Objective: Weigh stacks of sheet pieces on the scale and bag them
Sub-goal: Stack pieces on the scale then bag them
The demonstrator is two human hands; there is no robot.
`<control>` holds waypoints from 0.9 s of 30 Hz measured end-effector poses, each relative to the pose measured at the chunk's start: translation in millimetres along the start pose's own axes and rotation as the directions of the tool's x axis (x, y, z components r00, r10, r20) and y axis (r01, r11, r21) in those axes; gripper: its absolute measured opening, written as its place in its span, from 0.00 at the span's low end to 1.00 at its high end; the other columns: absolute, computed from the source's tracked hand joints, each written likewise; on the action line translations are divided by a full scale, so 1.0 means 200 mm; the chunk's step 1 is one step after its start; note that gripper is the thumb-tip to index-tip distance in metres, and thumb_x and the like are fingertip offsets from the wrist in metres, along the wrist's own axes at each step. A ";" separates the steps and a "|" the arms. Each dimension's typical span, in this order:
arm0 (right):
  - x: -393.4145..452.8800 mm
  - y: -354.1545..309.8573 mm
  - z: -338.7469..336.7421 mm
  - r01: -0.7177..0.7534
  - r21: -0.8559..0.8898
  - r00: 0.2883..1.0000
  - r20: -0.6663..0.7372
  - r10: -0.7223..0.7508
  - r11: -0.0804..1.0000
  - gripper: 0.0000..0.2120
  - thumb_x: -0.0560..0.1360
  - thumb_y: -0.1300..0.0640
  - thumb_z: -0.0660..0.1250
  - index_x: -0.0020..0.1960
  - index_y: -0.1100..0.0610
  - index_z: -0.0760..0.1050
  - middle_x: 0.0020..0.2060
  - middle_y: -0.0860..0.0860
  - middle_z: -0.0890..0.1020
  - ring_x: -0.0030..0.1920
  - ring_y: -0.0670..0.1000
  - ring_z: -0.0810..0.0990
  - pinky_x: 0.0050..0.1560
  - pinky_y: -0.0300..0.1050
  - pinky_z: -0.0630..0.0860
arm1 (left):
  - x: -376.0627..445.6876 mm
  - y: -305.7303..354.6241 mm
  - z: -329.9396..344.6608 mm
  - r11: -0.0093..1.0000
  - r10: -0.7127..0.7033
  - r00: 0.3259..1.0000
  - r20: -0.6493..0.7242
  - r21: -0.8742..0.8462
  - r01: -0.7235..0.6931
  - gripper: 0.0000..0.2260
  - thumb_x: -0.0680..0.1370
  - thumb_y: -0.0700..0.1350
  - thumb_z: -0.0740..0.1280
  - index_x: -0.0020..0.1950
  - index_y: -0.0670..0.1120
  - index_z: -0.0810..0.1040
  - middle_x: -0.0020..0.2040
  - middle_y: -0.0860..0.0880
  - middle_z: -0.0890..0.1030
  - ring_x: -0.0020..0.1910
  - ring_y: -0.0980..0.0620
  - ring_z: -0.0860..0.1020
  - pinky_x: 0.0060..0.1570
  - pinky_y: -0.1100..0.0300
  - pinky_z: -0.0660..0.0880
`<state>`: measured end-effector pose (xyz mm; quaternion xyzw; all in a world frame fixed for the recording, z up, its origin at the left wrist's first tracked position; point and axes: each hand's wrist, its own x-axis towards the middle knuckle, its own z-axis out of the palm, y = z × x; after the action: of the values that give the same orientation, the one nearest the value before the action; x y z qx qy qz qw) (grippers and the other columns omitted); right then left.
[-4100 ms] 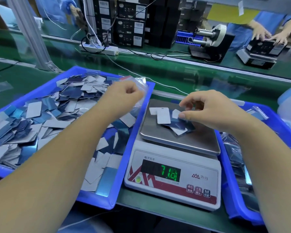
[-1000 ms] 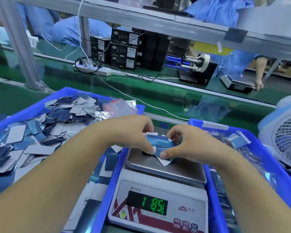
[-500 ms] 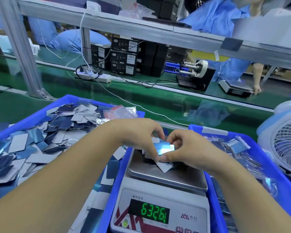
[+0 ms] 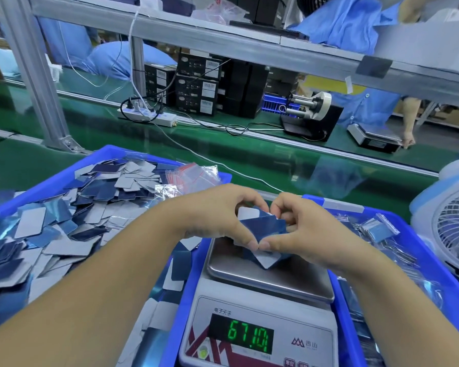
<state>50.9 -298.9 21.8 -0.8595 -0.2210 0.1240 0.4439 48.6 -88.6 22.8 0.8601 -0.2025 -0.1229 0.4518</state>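
While gathered between both hands, stack of sheet pieces held over the steel pan of the scale, lower corner touching or just above it, cannot tell which. Left hand curled round the stack's left side, thumb at the near edge. Right hand pinching the right side, thumbs almost meeting. Green readout lit. Left blue bin full of loose pieces; right blue bin holding bagged ones. Both beside the scale on the table.

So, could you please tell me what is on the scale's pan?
A stack of sheet pieces lies on the pan, gripped by the left hand and right hand. Fingers hide its edges.
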 end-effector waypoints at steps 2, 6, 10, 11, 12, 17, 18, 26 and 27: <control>0.00 0.00 0.00 0.134 -0.126 0.980 -0.128 -0.150 0.983 0.21 0.64 0.57 0.81 0.41 0.48 0.68 0.29 0.43 0.76 0.28 0.41 0.67 0.31 0.34 0.66 | -0.01 0.00 0.00 0.993 0.059 0.996 -0.069 -0.095 -0.065 0.19 0.68 0.37 0.79 0.53 0.54 0.80 0.42 0.53 0.83 0.32 0.62 0.75 0.35 0.68 0.73; 0.02 0.01 0.01 0.229 -0.377 0.902 -0.265 -0.342 0.897 0.23 0.63 0.54 0.81 0.41 0.46 0.65 0.28 0.41 0.72 0.28 0.45 0.64 0.28 0.34 0.62 | 0.01 -0.01 0.01 0.975 0.096 0.985 -0.145 -0.183 -0.122 0.16 0.70 0.32 0.77 0.49 0.50 0.79 0.37 0.58 0.82 0.35 0.60 0.78 0.37 0.67 0.75; 0.04 0.05 0.03 0.112 -0.378 0.968 -0.166 -0.186 0.919 0.23 0.65 0.48 0.80 0.49 0.42 0.68 0.39 0.40 0.78 0.34 0.40 0.74 0.35 0.33 0.70 | 0.03 -0.03 0.05 0.998 0.045 0.994 -0.101 -0.045 -0.050 0.13 0.71 0.39 0.77 0.51 0.51 0.80 0.40 0.58 0.82 0.37 0.62 0.78 0.39 0.69 0.74; 0.04 0.06 0.04 0.086 -0.396 0.977 -0.146 -0.155 0.914 0.23 0.65 0.46 0.80 0.51 0.41 0.68 0.40 0.40 0.78 0.36 0.38 0.75 0.37 0.33 0.71 | 0.03 -0.04 0.06 0.999 0.039 0.995 -0.093 -0.003 -0.039 0.13 0.72 0.41 0.77 0.52 0.54 0.80 0.41 0.59 0.82 0.37 0.64 0.77 0.39 0.70 0.74; 0.04 0.06 0.04 0.066 -0.405 0.981 -0.141 -0.134 0.912 0.23 0.66 0.45 0.79 0.52 0.41 0.69 0.41 0.40 0.79 0.38 0.37 0.75 0.38 0.32 0.70 | 0.03 -0.04 0.07 0.999 0.037 0.995 -0.093 0.042 -0.033 0.12 0.74 0.44 0.75 0.53 0.57 0.79 0.43 0.62 0.82 0.38 0.66 0.77 0.40 0.71 0.73; 0.04 0.05 0.04 0.075 -0.398 0.967 -0.194 -0.164 0.914 0.18 0.66 0.46 0.78 0.51 0.42 0.73 0.41 0.40 0.82 0.42 0.41 0.79 0.42 0.36 0.74 | 0.02 -0.03 0.10 0.997 0.041 0.995 -0.096 0.068 -0.035 0.11 0.78 0.45 0.70 0.52 0.60 0.71 0.47 0.58 0.81 0.41 0.61 0.77 0.47 0.59 0.76; 0.04 0.05 0.04 0.094 -0.390 0.958 -0.215 -0.190 0.916 0.18 0.65 0.47 0.79 0.49 0.42 0.74 0.40 0.38 0.81 0.41 0.41 0.78 0.40 0.34 0.73 | 0.02 -0.02 0.11 0.998 0.055 0.992 -0.111 0.039 -0.051 0.12 0.77 0.45 0.69 0.52 0.60 0.70 0.46 0.57 0.81 0.41 0.59 0.77 0.46 0.58 0.76; 0.04 0.06 0.04 0.072 -0.334 0.982 -0.141 -0.126 0.940 0.16 0.68 0.50 0.77 0.50 0.39 0.73 0.40 0.33 0.82 0.42 0.37 0.80 0.41 0.32 0.74 | 0.03 -0.02 0.14 0.999 0.005 0.993 -0.117 0.047 0.000 0.16 0.69 0.48 0.63 0.52 0.62 0.63 0.47 0.50 0.78 0.39 0.52 0.76 0.43 0.51 0.77; 0.04 0.06 0.04 0.074 -0.344 0.980 -0.146 -0.132 0.936 0.15 0.69 0.51 0.76 0.50 0.39 0.73 0.39 0.34 0.82 0.41 0.37 0.80 0.41 0.32 0.74 | 0.03 -0.01 0.14 0.999 0.013 0.992 -0.127 0.036 -0.008 0.17 0.68 0.48 0.63 0.52 0.62 0.62 0.47 0.50 0.77 0.39 0.52 0.76 0.43 0.52 0.77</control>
<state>57.8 -294.8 7.2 -0.9172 -0.2459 -0.0114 0.3133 43.8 -111.7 4.5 0.8730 -0.1801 -0.0620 0.4491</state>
